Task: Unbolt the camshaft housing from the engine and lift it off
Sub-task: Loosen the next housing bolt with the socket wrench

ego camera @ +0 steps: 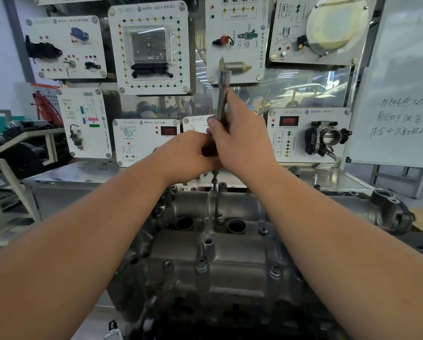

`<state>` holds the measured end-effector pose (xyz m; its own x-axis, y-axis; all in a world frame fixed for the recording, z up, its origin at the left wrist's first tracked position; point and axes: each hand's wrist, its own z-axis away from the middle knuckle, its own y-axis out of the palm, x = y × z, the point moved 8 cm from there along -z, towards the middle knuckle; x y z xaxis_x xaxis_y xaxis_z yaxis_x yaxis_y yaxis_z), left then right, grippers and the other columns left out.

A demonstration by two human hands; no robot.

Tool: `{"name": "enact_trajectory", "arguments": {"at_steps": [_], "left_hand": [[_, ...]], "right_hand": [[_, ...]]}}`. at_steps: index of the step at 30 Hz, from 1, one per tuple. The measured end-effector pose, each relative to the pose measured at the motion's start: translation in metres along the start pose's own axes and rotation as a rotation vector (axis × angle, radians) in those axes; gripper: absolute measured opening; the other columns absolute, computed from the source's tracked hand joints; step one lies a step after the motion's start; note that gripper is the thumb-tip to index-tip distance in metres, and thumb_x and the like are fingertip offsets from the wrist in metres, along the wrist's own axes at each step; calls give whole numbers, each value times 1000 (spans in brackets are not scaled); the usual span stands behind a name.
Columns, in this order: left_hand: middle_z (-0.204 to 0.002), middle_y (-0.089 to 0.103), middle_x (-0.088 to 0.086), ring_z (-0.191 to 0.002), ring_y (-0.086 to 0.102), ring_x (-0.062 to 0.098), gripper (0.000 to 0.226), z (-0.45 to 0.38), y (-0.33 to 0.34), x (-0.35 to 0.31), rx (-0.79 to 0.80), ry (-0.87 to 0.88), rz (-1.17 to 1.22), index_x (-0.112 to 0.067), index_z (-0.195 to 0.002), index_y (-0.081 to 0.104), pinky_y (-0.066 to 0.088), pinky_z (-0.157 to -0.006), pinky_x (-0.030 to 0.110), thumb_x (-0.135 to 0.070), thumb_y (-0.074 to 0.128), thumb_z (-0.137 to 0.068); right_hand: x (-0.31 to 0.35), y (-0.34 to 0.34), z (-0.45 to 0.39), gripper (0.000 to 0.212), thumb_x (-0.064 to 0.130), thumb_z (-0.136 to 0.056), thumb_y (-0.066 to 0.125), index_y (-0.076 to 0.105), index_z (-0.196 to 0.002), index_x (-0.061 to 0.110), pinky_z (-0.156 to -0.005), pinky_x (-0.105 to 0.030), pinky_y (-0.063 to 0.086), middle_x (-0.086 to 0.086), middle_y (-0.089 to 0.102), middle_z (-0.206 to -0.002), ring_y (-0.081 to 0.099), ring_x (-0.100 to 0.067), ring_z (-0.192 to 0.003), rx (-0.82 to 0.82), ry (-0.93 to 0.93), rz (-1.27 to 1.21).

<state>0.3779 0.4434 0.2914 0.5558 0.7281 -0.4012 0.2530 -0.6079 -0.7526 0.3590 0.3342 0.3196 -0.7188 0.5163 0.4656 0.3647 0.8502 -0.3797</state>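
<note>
The camshaft housing, a grey cast metal cover, is seen bolted in place on the engine, lying below both hands and stretching toward the camera between the two forearms. Two round dark holes are set in its top, below the left hand, and bolt heads are dotted along its ribs and edges. A long steel socket tool is held nearly upright above the far edge of the housing. The right hand is clamped around the tool's shaft, thumb laid across the near side, with the upper end of the tool standing clear above the fingers. The left hand is pressed against the right from the left side, its fingers curled round the lower part of the tool. Beneath the two hands a thin bolt is seen rising from the housing's far rim, in line with the tool. Beyond the hands a steel surface carries white training panels with mounted car parts, and to the right of the right hand a whiteboard with handwriting is propped.
</note>
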Motion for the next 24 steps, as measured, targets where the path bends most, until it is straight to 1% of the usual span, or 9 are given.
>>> {"name": "enact_trajectory", "arguments": {"at_steps": [2,5,9,11,13,16,18,21,24], "left_hand": [[-72,70,-15,-61,65,7,19,1,0,0,9,-4,-1,-33,-74,65,45,-50,13,-24,68,-90],[-70,71,-15,-62,64,5,20,0,0,0,7,-13,-18,-32,-73,67,47,-52,15,-21,68,-90],[-69,69,-9,-61,62,4,12,-1,1,0,13,-6,-61,-34,-74,63,45,-51,16,-38,68,-84],[-68,68,-10,-60,62,3,14,-1,1,-1,4,2,-79,-34,-74,62,45,-53,17,-38,70,-85],[-59,64,-18,-51,56,-2,25,1,0,-4,-2,21,-58,-37,-67,58,39,-48,11,-29,69,-88],[-64,68,-22,-58,62,3,36,2,1,-3,20,9,15,-41,-65,65,44,-51,11,-18,64,-93],[-65,68,-22,-58,61,-1,39,2,-1,-4,11,17,15,-44,-64,67,43,-52,9,-17,66,-93],[-62,66,-18,-53,57,-4,32,1,-2,-4,-8,18,-2,-40,-64,64,40,-50,8,-21,70,-89],[-70,67,-14,-55,56,0,26,0,-1,-6,-9,40,-40,-40,-66,61,41,-51,11,-29,68,-88]], "right_hand": [[-1,3,-1,42,20,-102,53,43,-143,12,-69,-32,51,-2,68,-86,66,-18,-79,32,14,-12],[1,5,1,49,20,-102,52,38,-149,16,-66,-33,48,2,59,-73,59,-16,-67,43,-2,7],[0,1,3,52,27,-98,62,46,-147,21,-78,-25,48,2,71,-102,66,-15,-91,13,5,-17],[1,0,1,44,27,-99,61,52,-142,20,-80,-26,48,2,71,-105,65,-17,-95,1,4,9],[2,1,2,45,24,-101,57,48,-145,19,-83,-32,52,-1,72,-105,66,-19,-95,15,0,15],[2,3,5,59,19,-101,53,29,-155,25,-71,-35,55,-2,72,-85,68,-16,-75,33,-6,-48],[1,4,6,63,18,-100,53,25,-156,26,-66,-35,56,-2,72,-82,64,-15,-65,38,-12,-59],[2,2,5,58,21,-98,59,35,-151,23,-74,-33,55,-1,73,-97,67,-15,-78,14,-26,-59],[2,-2,2,44,23,-97,61,49,-140,20,-65,-19,44,4,69,-90,63,-11,-77,-27,-25,-17]]}}
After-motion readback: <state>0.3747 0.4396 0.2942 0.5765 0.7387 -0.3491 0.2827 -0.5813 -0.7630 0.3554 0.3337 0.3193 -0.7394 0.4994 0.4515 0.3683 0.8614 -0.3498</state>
